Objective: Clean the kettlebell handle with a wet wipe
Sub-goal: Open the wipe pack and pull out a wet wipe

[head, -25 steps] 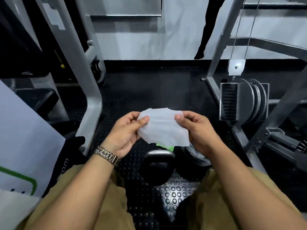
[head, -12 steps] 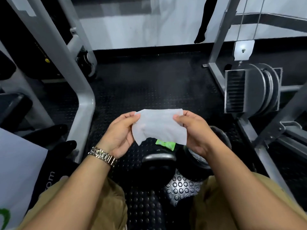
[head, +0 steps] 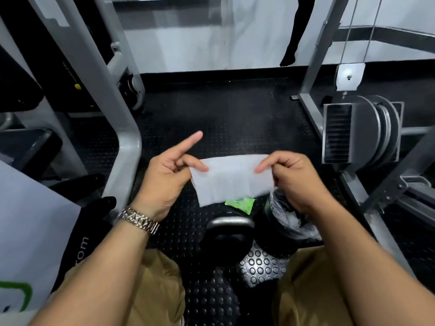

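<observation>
Left hand (head: 169,182) is being used to pinch the left edge of the wet wipe (head: 233,177), thumb against curled fingers, with the index finger being held out straight. The wipe is being stretched flat in the air, its long axis running left to right. Below it and nearer the body, on the studded floor (head: 259,269) between the knees, the kettlebell handle (head: 229,223) is lying with its bar likewise running left to right. Only a lowering of the wipe is therefore judged to be needed, and neither hand is plainly nearer. A green packet (head: 240,204) is being partly hidden under the wipe's lower edge. The wipe's right edge is being pinched by the right hand (head: 294,180). Beneath that hand, just right of the kettlebell, something white and crumpled is being held in a plastic-lined bin (head: 289,228); what it is cannot be told.
</observation>
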Motion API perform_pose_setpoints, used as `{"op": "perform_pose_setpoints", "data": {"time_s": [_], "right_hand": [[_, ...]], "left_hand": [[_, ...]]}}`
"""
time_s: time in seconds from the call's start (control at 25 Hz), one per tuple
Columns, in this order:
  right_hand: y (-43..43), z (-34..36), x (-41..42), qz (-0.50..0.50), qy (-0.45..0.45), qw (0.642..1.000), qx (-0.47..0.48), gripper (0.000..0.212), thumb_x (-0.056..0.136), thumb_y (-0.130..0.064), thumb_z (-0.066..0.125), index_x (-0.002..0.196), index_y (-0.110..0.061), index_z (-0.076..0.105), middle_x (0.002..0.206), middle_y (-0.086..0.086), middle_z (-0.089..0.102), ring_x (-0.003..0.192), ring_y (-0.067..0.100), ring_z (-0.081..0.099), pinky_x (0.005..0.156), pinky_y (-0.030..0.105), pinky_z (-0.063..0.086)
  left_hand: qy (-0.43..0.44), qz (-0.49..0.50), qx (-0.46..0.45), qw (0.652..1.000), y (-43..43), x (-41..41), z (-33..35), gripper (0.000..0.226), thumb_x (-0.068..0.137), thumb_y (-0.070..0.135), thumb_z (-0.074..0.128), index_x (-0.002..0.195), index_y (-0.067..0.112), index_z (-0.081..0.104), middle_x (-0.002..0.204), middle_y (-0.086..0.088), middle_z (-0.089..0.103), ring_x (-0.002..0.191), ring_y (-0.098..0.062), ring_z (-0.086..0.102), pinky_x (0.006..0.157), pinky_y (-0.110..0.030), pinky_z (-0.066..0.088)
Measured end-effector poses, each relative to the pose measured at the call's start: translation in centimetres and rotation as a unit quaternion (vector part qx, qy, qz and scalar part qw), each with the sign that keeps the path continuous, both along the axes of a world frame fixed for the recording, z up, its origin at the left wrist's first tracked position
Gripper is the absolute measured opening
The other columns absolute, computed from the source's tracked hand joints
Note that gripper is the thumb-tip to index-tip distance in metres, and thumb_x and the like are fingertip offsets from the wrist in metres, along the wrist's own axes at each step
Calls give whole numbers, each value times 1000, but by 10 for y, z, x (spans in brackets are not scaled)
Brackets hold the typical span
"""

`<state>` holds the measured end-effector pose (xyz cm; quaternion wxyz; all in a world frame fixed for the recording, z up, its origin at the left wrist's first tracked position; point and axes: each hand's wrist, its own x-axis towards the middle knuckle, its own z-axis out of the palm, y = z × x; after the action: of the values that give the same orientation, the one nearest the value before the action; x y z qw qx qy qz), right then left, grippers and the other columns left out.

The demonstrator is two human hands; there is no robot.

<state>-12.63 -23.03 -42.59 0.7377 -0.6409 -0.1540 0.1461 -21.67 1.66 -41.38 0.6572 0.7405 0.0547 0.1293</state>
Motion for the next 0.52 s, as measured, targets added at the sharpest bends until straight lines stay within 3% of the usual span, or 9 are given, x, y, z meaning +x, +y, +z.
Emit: {"op": "perform_pose_setpoints", "data": {"time_s": [0.08, 0.16, 0.24, 0.36, 0.44, 0.52], "right_hand": [[5, -4, -6, -22, 4, 999, -35, 47, 92, 18, 37, 76, -7, 74, 63, -4, 65, 51, 6, 54, 48, 20, 42], [8, -4, -7, -17, 24, 999, -37, 44, 95, 13, 38, 81, -7, 74, 70, 1, 68, 58, 13, 59, 50, 24, 46], [9, -4, -5, 10, 68, 998, -8, 44, 96, 10, 39, 83, -10, 76, 84, 10, 71, 71, 22, 64, 58, 32, 53], [11, -6, -5, 7, 124, 992, 17, 33, 93, 3, 46, 92, -6, 78, 92, 12, 71, 80, 24, 62, 68, 36, 55], [12, -7, -5, 4, 140, 990, 23, 17, 94, -8, 59, 98, -6, 76, 89, 10, 70, 77, 23, 62, 66, 34, 55], [13, -13, -5, 17, 143, 990, 7, 17, 91, -16, 73, 107, -10, 72, 93, 11, 72, 80, 26, 67, 67, 38, 56]], "left_hand": [[21, 10, -5, 1000, -1, -2, -4, 67, 90, -21, 55, 133, 29, 67, 88, -3, 79, 94, -11, 69, 121, -49, 35], [22, 21, -49, 998, -1, -3, -1, 56, 93, -16, 58, 131, 24, 69, 98, -7, 78, 98, -18, 69, 110, -56, 45], [28, 26, -85, 996, -1, -5, 3, 48, 96, -10, 57, 133, 20, 67, 108, -7, 76, 102, -22, 68, 94, -52, 54], [54, 33, -186, 980, -1, -3, 2, 43, 99, -4, 46, 134, 13, 64, 121, -9, 74, 103, -22, 68, 89, -41, 58], [109, 42, -241, 963, -3, 0, -1, 35, 101, 17, 56, 135, 11, 63, 125, -9, 73, 108, -26, 71, 92, -43, 59], [216, 23, -243, 945, -4, 3, -9, 55, 88, 33, 74, 134, 4, 64, 123, -12, 74, 117, -29, 70, 92, -39, 61]]}}
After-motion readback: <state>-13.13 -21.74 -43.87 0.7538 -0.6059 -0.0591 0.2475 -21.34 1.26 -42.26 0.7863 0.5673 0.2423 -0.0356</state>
